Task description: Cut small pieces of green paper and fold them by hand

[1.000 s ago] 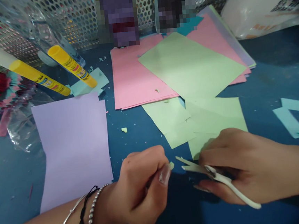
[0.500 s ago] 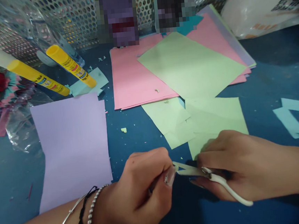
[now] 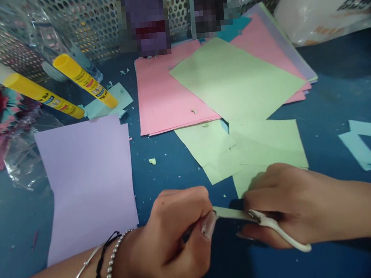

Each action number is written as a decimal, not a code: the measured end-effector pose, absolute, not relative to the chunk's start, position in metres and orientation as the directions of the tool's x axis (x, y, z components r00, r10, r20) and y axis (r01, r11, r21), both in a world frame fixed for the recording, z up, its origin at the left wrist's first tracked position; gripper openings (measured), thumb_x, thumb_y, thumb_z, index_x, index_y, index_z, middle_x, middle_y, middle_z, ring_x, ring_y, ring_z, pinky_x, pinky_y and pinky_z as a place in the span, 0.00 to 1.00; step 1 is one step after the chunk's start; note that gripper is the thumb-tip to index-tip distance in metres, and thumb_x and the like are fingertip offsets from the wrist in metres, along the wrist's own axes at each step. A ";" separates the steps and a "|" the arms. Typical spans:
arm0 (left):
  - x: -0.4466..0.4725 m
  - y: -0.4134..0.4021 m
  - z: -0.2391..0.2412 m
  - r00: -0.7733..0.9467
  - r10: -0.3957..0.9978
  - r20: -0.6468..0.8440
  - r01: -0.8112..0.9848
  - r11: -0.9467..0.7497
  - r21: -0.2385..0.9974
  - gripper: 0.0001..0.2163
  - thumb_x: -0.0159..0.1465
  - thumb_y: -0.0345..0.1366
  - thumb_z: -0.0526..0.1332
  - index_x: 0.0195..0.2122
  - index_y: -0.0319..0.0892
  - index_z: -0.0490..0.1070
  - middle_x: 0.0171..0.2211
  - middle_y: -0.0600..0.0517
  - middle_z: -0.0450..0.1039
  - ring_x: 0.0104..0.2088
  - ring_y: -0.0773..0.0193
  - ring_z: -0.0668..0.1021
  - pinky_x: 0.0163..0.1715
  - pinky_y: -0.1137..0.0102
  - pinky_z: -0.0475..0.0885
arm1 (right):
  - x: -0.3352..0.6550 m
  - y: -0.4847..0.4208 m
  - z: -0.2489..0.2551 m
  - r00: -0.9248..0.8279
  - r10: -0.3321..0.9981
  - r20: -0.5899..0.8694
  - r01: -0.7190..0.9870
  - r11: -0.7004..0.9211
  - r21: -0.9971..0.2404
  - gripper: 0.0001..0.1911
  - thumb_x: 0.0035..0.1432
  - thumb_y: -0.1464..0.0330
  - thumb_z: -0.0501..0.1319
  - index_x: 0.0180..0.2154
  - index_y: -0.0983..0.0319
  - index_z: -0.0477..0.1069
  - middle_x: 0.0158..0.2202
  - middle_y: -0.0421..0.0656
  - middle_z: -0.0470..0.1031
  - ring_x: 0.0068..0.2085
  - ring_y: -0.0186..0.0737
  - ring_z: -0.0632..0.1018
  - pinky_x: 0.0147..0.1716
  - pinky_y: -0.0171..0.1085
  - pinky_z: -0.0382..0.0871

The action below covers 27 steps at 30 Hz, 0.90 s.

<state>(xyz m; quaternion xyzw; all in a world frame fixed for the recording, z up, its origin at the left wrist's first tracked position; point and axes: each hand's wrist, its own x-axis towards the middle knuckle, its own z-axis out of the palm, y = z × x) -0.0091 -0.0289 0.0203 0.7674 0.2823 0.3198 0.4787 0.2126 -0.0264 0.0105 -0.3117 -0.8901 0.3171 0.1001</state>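
The right hand (image 3: pixel 295 207) grips a pair of white-handled scissors (image 3: pixel 257 218), fingers curled through and around the handle loops. The blades, which stood apart a second ago and half closed at the half-second mark, now lie shut in a single line, their tip meeting the left hand (image 3: pixel 181 234) at the thumb. The left hand is closed into a loose fist with thumb pressed against forefinger; a pale green scrap showed at that pinch a second ago, but it is now covered by the thumb and the blade tip, so I cannot confirm what the fingers hold beyond a very small piece. The closing of the blades suggests a snip has been completed at the pinched piece, with the hands drawn together low over the blue table (image 3: pixel 331 100). Bracelets (image 3: pixel 109 267) sit on the left wrist. Just beyond the right hand lie cut pieces of light green paper (image 3: pixel 264 145), partly overlapped by a full green sheet (image 3: pixel 235 78) resting on a pink stack (image 3: pixel 165 97). A lilac sheet (image 3: pixel 88 182) lies left of the hands, well apart from them. Two yellow glue sticks (image 3: pixel 83 81) lean near the perforated metal wall (image 3: pixel 97 17), with clear plastic wrap (image 3: pixel 21 162) and blue offcuts (image 3: pixel 361 145) at the table's edges.
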 end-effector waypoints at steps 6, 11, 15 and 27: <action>-0.007 -0.029 0.023 0.622 0.756 0.203 0.136 -0.360 0.923 0.09 0.54 0.24 0.49 0.23 0.43 0.48 0.17 0.58 0.47 0.16 0.72 0.56 0.15 0.71 0.50 | 0.213 -0.025 0.010 -0.783 0.622 -0.013 0.474 0.583 -0.659 0.15 0.55 0.60 0.58 0.20 0.59 0.62 0.13 0.34 0.61 0.15 0.28 0.61 0.16 0.34 0.47; -0.008 -0.029 0.024 0.623 0.755 0.203 0.139 -0.362 0.922 0.09 0.54 0.23 0.49 0.23 0.42 0.50 0.17 0.58 0.48 0.16 0.72 0.56 0.16 0.72 0.51 | 0.214 -0.024 0.010 -0.786 0.618 -0.011 0.460 0.573 -0.679 0.15 0.55 0.61 0.58 0.20 0.60 0.63 0.13 0.34 0.61 0.15 0.27 0.62 0.16 0.33 0.48; -0.008 -0.029 0.021 0.610 0.755 0.239 0.101 -0.374 0.922 0.08 0.53 0.23 0.50 0.24 0.42 0.52 0.16 0.58 0.49 0.16 0.72 0.56 0.16 0.72 0.49 | 0.212 -0.025 0.009 -0.778 0.628 0.022 0.441 0.572 -0.692 0.15 0.55 0.62 0.58 0.20 0.60 0.63 0.13 0.34 0.60 0.15 0.27 0.62 0.16 0.32 0.48; -0.008 -0.030 0.020 0.517 0.822 0.238 0.103 -0.336 0.936 0.10 0.63 0.27 0.49 0.26 0.39 0.62 0.19 0.54 0.61 0.20 0.69 0.64 0.21 0.72 0.60 | 0.206 -0.030 0.015 -0.731 0.680 -0.066 0.471 0.431 -0.770 0.16 0.51 0.61 0.60 0.18 0.61 0.60 0.13 0.33 0.57 0.16 0.26 0.58 0.16 0.30 0.48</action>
